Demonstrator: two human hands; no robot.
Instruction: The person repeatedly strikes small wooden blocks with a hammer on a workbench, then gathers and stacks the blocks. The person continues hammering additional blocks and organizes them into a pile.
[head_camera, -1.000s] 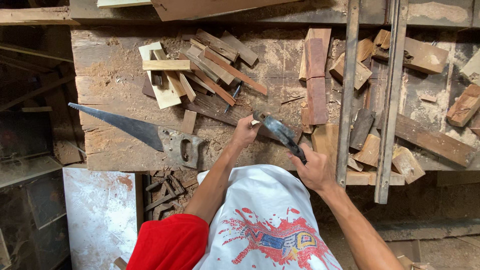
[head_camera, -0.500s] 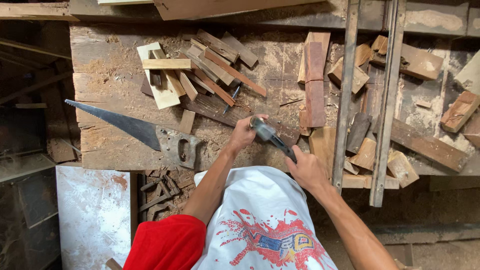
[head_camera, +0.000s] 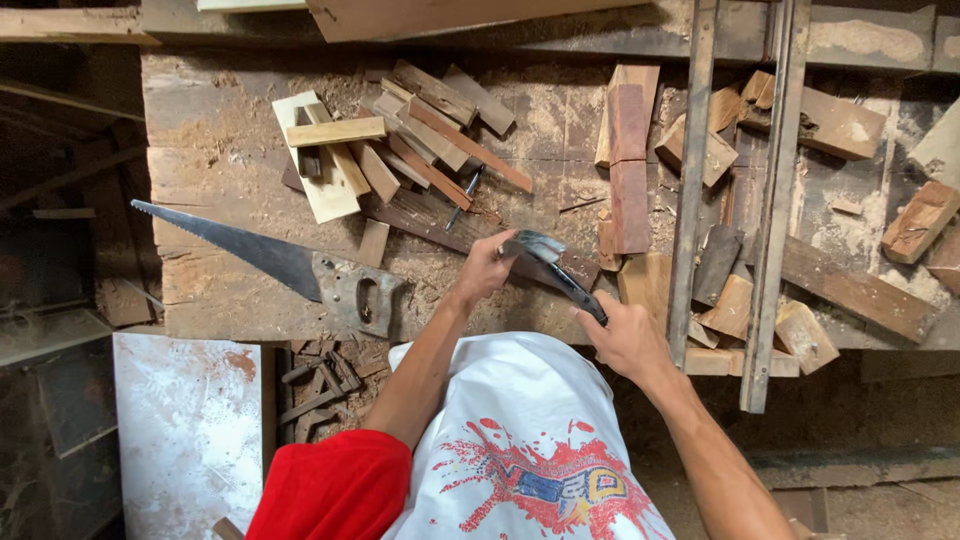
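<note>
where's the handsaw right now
In the head view, the handsaw lies flat on the workbench, on the person's left, beside the left hand and below the wood offcuts.

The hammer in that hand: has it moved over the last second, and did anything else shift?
The right hand has brought the hammer down and leftward, its head now close above the left hand, which stays pressed on the bench. The saw and the wood offcuts lie as they were.
</note>
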